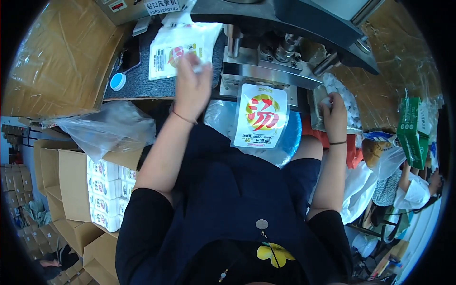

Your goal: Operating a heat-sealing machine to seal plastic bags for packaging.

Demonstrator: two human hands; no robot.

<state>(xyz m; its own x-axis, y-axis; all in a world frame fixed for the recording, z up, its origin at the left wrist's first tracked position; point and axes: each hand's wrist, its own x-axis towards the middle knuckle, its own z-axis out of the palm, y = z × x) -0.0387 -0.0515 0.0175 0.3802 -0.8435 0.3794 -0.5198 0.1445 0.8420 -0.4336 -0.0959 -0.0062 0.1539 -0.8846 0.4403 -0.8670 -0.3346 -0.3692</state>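
My left hand (194,85) is over a stack of white printed pouches (164,64) on the dark worktop at the upper left. Its fingers are smeared by motion, so I cannot tell their grip. A white pouch (261,118) with a large red character on a yellow-green round hangs at the front of a metal press (270,71). My right hand (335,116) reaches into a tray (316,111) of small white plastic pieces (349,102) to the right of the press. Its fingers are curled together around a small white piece, partly hidden.
A blue-and-white round lid (118,81) and a phone-like dark device (130,59) lie left of the stack. Cardboard stands at both sides. An open carton (73,178) holds stacked white packs (103,194). A green box (412,133) and another person (411,192) are on the right.
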